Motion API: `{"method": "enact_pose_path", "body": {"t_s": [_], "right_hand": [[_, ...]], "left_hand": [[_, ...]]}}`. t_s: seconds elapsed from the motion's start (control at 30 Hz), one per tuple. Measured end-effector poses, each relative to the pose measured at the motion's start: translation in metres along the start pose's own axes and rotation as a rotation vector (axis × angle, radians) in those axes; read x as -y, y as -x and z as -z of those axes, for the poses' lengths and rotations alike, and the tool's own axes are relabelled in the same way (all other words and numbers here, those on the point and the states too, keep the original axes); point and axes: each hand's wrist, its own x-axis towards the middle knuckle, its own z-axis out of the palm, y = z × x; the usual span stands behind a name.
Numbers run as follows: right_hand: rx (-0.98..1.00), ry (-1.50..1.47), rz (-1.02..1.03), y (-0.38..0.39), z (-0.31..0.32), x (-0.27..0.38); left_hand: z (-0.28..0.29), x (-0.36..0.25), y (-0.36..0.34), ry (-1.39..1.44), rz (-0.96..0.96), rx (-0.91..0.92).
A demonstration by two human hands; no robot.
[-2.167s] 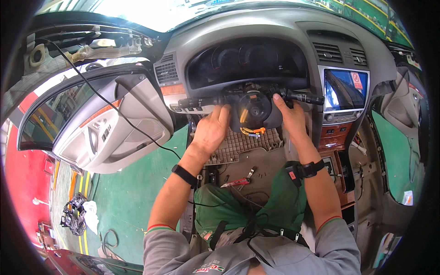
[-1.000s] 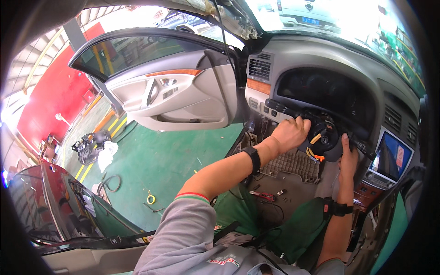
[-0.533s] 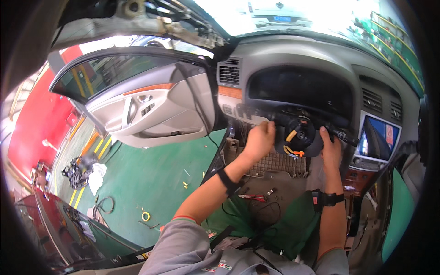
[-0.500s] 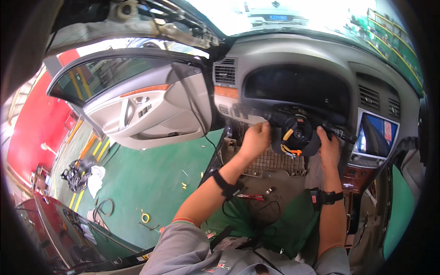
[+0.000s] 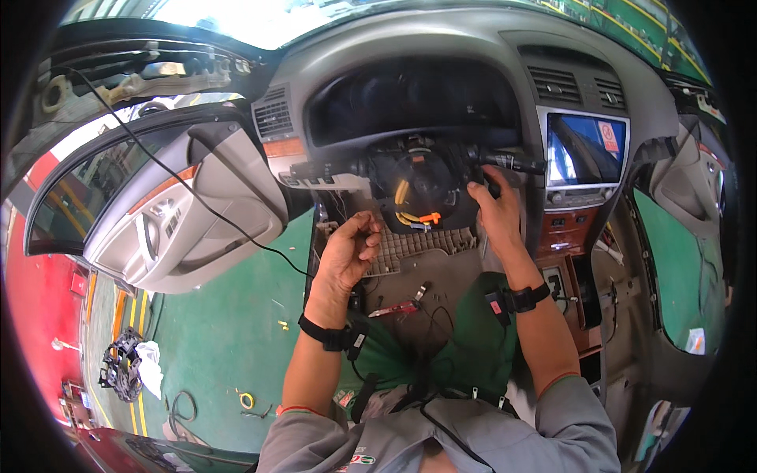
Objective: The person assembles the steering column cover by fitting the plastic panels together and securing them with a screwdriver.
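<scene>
The steering column [image 5: 432, 185] has no wheel on it. Its black round centre carries yellow-sleeved wires [image 5: 402, 191] and an orange connector [image 5: 430, 217]. On its right side my right hand [image 5: 498, 209] grips the edge of the black column cover, thumb in front and fingers partly hidden behind, just below the right stalk [image 5: 520, 163]. My left hand [image 5: 349, 248] is held left of and below the column, apart from it. Its fingers are curled and thumb and fingertips close together; anything between them is too small to make out. The left stalk [image 5: 327, 169] is above that hand.
A red-handled tool [image 5: 394, 308] lies on the car floor between my legs. The open driver's door [image 5: 185, 213] is at left, with a thin black cable [image 5: 189, 185] hanging across it. To the right are a dashboard screen [image 5: 585, 150] and the wood-trimmed console [image 5: 558, 225].
My left hand has drawn back from the column's left side and turned, fingers curled upward. My right hand stays at the column's right edge. The view has shifted toward the right.
</scene>
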Motion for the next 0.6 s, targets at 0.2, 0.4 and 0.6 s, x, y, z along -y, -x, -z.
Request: {"method": "enact_pose_path", "body": {"t_s": [0.2, 0.4, 0.6], "right_hand": [[0.039, 0.166, 0.024, 0.014, 0.012, -0.008], [0.122, -0.101, -0.091, 0.028, -0.002, -0.044], [0.173, -0.105, -0.102, 0.037, 0.004, -0.031]], "left_hand": [[-0.019, 0.012, 0.006, -0.415, -0.319, -0.339], [-0.017, 0.038, -0.02, -0.493, -0.215, -0.236], [0.009, 0.05, -0.013, -0.381, -0.137, -0.199]]}}
